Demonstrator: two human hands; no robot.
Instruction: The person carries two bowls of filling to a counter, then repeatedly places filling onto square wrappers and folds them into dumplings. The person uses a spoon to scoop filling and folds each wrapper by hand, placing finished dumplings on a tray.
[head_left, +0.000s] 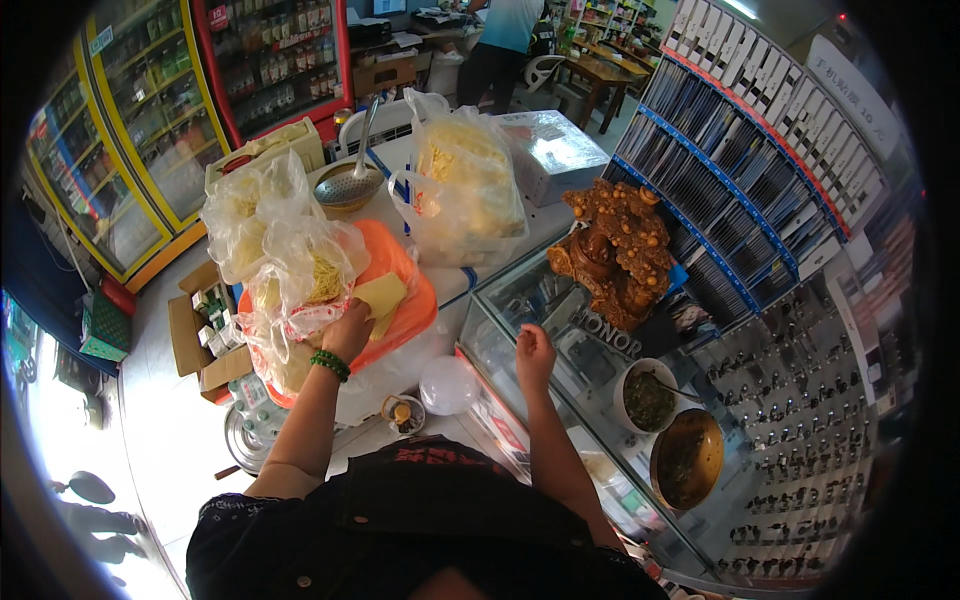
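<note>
My left hand (349, 331), with green beads at the wrist, reaches into an orange plastic tray (420, 309). Its fingers touch the edge of a clear plastic bag (304, 259) of noodles, beside a pale yellow folded sheet (381, 294), perhaps noodle dough. Whether they grip either one is hidden. My right hand (535, 352) is in the air near the edge of the glass display counter (517, 319), fingers curled and nothing visible in them. Behind the tray, another bag of noodles (465, 165) stands in a clear plastic tub (480, 247).
A perforated ladle (349, 186) rests in a bowl behind the tray. On the counter are a carved wooden ornament (619, 255), a white bowl of dark green food (646, 399) and a brown bowl (686, 461). An open carton (187, 330) sits left. A person (502, 45) stands at the back.
</note>
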